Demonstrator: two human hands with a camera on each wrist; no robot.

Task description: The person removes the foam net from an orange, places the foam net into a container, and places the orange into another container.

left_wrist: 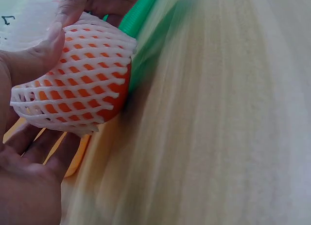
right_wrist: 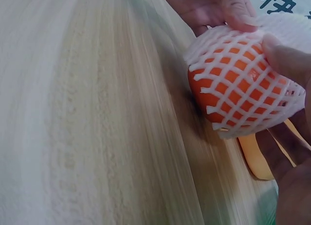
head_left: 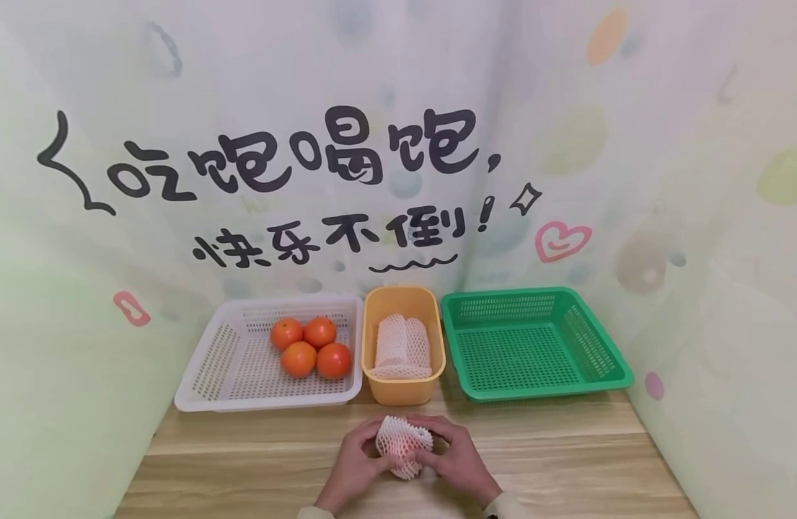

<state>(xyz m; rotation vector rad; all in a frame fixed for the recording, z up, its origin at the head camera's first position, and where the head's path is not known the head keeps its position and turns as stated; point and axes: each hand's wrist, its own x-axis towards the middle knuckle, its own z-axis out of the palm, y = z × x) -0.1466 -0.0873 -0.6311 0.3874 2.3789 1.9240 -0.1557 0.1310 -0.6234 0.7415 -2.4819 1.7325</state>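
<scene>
An orange-red tomato [right_wrist: 206, 96] is wrapped in a white foam net sleeve [head_left: 398, 440], held low over the front of the table. My left hand [head_left: 357, 461] grips it from the left, thumb on the near side of the net. From the right, my right hand [head_left: 459, 458] grips the same wrapped tomato, its thumb pressing the mesh. In both wrist views the thumbs lie on the net and fingers reach round the far side. Part of the tomato's smooth skin shows bare at the sleeve's open end, while loose net extends past its other end.
A white basket [head_left: 262, 400] at the back left holds several tomatoes [head_left: 298, 359]. Beside it, a yellow bin [head_left: 403, 393] contains more foam net sleeves [head_left: 392, 342]. To the right stands a green basket [head_left: 515, 353]. A printed curtain [head_left: 398, 58] hangs behind the wooden table [head_left: 567, 461].
</scene>
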